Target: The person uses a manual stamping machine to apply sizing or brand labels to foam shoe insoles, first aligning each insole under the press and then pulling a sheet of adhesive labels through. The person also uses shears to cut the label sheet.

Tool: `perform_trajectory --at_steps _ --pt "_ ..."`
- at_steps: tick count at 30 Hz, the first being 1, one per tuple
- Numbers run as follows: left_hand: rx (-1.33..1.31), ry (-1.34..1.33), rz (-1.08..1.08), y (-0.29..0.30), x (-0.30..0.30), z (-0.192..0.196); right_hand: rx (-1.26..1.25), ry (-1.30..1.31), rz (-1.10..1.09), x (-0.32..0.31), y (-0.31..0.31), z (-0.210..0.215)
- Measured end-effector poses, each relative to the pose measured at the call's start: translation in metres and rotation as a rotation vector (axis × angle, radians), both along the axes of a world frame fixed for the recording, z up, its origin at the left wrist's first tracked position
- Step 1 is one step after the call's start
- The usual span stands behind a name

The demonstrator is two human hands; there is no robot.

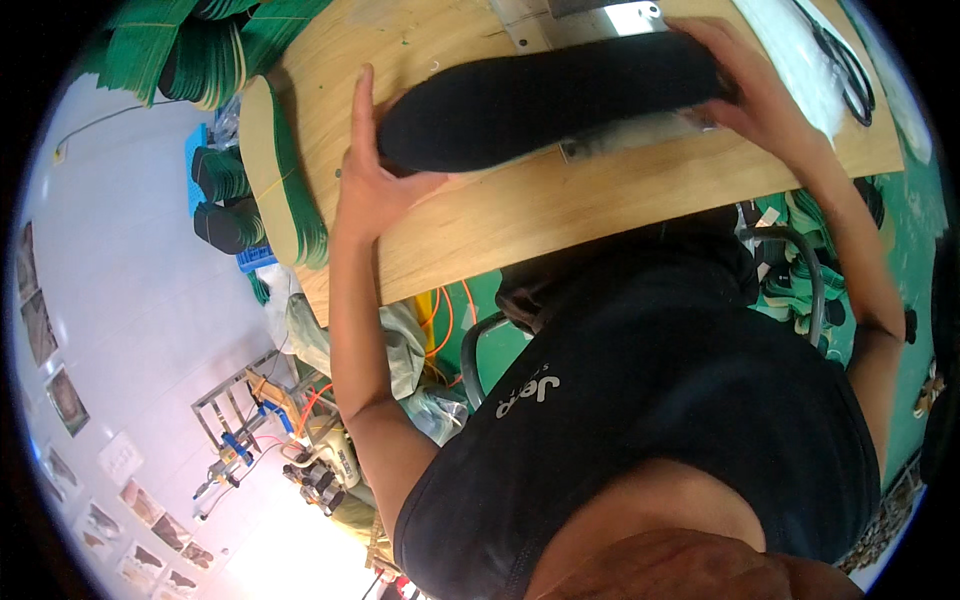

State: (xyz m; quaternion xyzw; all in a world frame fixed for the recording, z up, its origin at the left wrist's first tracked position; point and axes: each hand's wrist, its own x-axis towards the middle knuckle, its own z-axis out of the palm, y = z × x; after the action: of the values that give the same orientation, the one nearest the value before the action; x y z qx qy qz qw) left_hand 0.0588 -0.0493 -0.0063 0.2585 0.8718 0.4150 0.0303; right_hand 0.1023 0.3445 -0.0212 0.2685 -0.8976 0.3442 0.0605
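Observation:
A black insole (550, 100), or a stack of them with the black side up, is held crosswise above the wooden table (470, 225). My left hand (385, 190) closes round its broad left end, thumb along the near edge and one finger pointing up past it. My right hand (755, 95) grips the right end, fingers on the far side and thumb on the near edge. Beneath the insole, a metal plate (620, 18) shows partly; the rest of it is hidden.
Scissors with black handles (848, 75) lie on white plastic sheeting (785, 50) at the far right. Cream-and-green insoles (280, 175) are stacked at the table's left edge, with more green insoles (200, 55) at the far left. A chair arm (800, 250) stands below the near edge.

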Motion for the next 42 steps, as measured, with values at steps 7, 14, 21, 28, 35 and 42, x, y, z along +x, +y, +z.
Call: perform_trajectory --at_steps 7,14,21,28,35,42 --pt "0.003 0.114 0.014 -0.013 -0.021 -0.005 -0.029 -0.262 -0.111 -0.037 -0.03 0.023" --pt "-0.055 0.109 0.023 -0.013 -0.036 -0.004 -0.066 0.17 -0.032 -0.055 -0.028 0.005" --pt "0.059 0.078 0.029 -0.012 -0.035 -0.003 -0.026 0.08 -0.163 -0.051 -0.031 0.004" --pt "0.033 0.045 -0.01 -0.009 -0.032 0.001 -0.025 0.024 -0.229 -0.043 -0.033 0.006" --pt "-0.18 0.266 0.003 -0.01 -0.034 0.003 -0.114 0.132 -0.128 -0.034 -0.031 0.016" --pt "0.319 0.048 0.067 -0.057 -0.006 0.002 0.035 0.208 -0.319 -0.021 -0.004 0.022"
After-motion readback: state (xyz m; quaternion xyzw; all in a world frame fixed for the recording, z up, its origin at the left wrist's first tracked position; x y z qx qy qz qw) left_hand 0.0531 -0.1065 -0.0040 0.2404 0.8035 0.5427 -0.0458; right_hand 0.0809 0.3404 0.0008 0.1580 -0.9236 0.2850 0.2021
